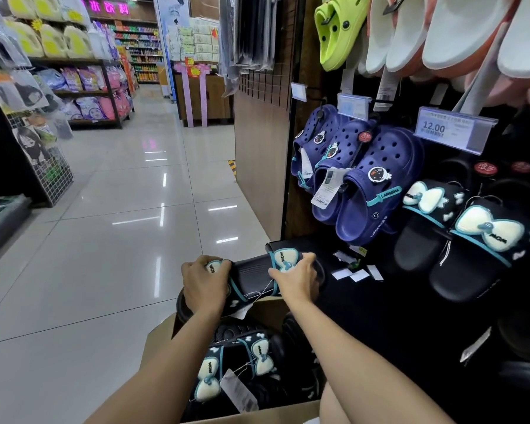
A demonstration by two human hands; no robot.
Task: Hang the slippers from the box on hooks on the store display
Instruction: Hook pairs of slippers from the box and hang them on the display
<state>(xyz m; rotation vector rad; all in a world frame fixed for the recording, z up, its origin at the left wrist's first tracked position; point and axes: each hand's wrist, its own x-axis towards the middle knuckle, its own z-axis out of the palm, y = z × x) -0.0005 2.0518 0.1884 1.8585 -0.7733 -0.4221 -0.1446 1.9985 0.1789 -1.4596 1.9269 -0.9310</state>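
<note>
Shop, stocked shelves [83,78], price tag [450,131]

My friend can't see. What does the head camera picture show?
Two hands, left hand and right hand, hold a pair of black slippers with cream bows above an open cardboard box with more of them inside. On the right, the store display already holds hanging blue clogs and matching black slippers.

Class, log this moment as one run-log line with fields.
stage: lifting pair from box | left hand: grips one black bow slipper | right hand: grips the other | hooks: matching pair already hung
</note>
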